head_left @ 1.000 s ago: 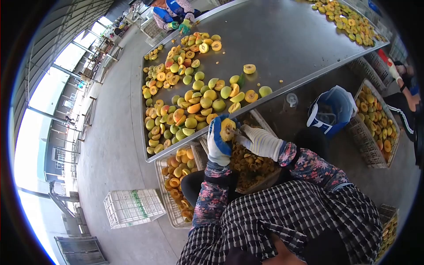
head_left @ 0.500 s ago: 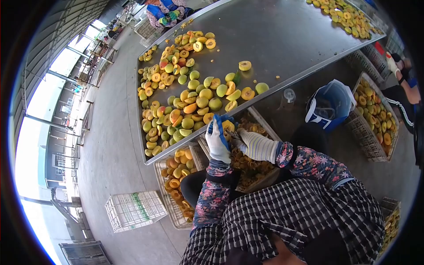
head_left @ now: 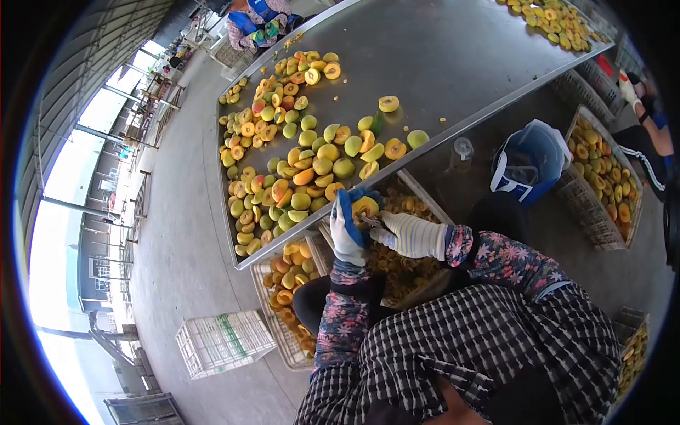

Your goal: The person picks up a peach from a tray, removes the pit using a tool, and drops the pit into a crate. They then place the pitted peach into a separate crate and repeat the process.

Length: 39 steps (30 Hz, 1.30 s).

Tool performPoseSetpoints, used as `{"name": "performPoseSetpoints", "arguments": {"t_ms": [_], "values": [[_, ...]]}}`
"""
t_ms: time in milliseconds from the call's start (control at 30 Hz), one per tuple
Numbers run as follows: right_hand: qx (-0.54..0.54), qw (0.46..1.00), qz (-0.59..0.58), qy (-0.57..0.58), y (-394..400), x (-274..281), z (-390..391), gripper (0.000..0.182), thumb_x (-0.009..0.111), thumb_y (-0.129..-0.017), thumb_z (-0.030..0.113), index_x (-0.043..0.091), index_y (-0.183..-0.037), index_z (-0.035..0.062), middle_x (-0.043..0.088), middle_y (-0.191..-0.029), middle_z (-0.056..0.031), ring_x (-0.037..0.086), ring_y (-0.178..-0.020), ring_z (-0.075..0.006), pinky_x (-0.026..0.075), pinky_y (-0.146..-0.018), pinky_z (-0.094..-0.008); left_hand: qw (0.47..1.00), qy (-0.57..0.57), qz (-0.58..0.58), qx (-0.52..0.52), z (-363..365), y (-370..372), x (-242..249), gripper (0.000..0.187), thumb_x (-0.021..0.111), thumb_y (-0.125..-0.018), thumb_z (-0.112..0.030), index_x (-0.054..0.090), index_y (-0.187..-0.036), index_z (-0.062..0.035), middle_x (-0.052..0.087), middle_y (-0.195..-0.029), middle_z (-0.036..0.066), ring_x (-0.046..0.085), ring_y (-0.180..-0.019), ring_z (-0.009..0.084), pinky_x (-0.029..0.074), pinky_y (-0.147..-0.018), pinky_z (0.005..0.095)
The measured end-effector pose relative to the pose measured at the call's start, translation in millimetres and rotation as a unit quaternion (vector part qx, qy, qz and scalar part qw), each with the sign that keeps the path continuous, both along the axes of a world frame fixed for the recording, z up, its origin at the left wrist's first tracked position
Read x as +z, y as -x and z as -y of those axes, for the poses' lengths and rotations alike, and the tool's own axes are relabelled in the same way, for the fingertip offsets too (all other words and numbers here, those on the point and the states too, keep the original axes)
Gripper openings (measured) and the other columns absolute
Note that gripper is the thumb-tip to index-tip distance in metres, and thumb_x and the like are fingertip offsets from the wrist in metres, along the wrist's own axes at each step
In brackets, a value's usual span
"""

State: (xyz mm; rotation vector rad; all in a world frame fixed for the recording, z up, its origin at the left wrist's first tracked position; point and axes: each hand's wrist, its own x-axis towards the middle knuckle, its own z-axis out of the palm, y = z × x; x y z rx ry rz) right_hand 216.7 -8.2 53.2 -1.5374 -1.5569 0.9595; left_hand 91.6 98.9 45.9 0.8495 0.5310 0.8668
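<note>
My left hand [head_left: 347, 228], in a white glove with blue coating, is closed around a yellow peach half [head_left: 365, 206] at the table's near edge. My right hand [head_left: 414, 235], in a striped knit glove, grips a small metal tool [head_left: 369, 222], its tip against the peach's cut face. How the tool ends is too small to tell. Below both hands stands a crate of brownish fruit scraps [head_left: 407, 269]. Just beyond the left hand, many whole and halved peaches [head_left: 304, 166] lie piled on the metal table [head_left: 425, 64].
A crate of peach halves [head_left: 280, 340] stands by my left leg, near an upturned white crate [head_left: 223, 343]. On the right are a blue bucket [head_left: 528, 166], a clear jar [head_left: 462, 151] and a full crate [head_left: 598, 230]. Co-workers are at the far side and right.
The right hand and tool have shifted slightly against the peach half, whose cut face shows more. The whole view has tilted a little.
</note>
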Motion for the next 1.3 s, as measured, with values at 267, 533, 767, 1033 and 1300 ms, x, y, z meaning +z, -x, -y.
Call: {"name": "performPoseSetpoints", "arguments": {"t_ms": [267, 533, 767, 1033, 1300], "values": [[0.026, 0.979, -0.203, 0.017, 0.9, -7.5, -1.3, 0.039, 0.047, -0.104, 0.031, 0.056, -0.127, 0.0011, 0.068, -0.107, -0.0205, 0.065, -0.102, -0.0343, 0.049, -0.091, -0.0404, 0.969, -0.182, -0.126, -0.109, -33.8, 12.0, -25.2, 0.043, 0.047, -0.105, -0.033, 0.061, -0.11, 0.0066, 0.069, -0.097, 0.012, 0.069, -0.088, 0.023, 0.055, -0.083, 0.0333], [-0.033, 0.993, -0.108, 0.036, 5.3, -20.4, -5.5, 0.05, 0.049, -0.101, 0.049, 0.059, -0.115, 0.0022, 0.067, -0.081, -0.014, 0.066, -0.073, -0.0286, 0.052, -0.068, -0.0407, 0.993, -0.069, -0.046, 0.083, 4.0, -5.5, -14.2, 0.049, 0.042, -0.106, -0.042, 0.06, -0.112, 0.0037, 0.066, -0.101, 0.014, 0.067, -0.093, 0.0248, 0.057, -0.081, 0.0362], [0.003, 0.872, -0.435, 0.224, 8.7, -13.7, 3.8, 0.046, 0.048, -0.098, 0.059, 0.055, -0.098, 0.0142, 0.05, -0.061, 0.0024, 0.046, -0.042, -0.0072, 0.038, -0.036, -0.0244, 0.995, -0.057, -0.079, 0.007, -9.0, 0.3, -22.3, 0.042, 0.047, -0.105, -0.037, 0.059, -0.107, 0.0028, 0.066, -0.095, 0.015, 0.069, -0.084, 0.0265, 0.061, -0.072, 0.0424], [-0.034, 0.899, -0.405, 0.164, 16.7, -20.8, 1.1, 0.045, 0.051, -0.096, 0.061, 0.053, -0.091, 0.0161, 0.049, -0.06, 0.0032, 0.045, -0.044, -0.0082, 0.036, -0.039, -0.0243, 0.998, 0.056, -0.01, 0.018, -2.8, -7.5, -2.4, 0.039, 0.054, -0.102, -0.034, 0.062, -0.105, 0.0044, 0.068, -0.096, 0.015, 0.07, -0.078, 0.027, 0.06, -0.069, 0.0375], [-0.021, 0.902, -0.405, 0.146, 12.4, -15.5, 2.4, 0.044, 0.052, -0.098, 0.056, 0.058, -0.099, 0.0119, 0.05, -0.068, 0.0021, 0.046, -0.058, -0.0076, 0.039, -0.053, -0.0238, 0.998, 0.052, -0.009, 0.022, -10.7, -7.1, -12.1, 0.035, 0.054, -0.103, -0.031, 0.062, -0.108, 0.002, 0.068, -0.079, 0.009, 0.069, -0.072, 0.0197, 0.057, -0.065, 0.031]]}}
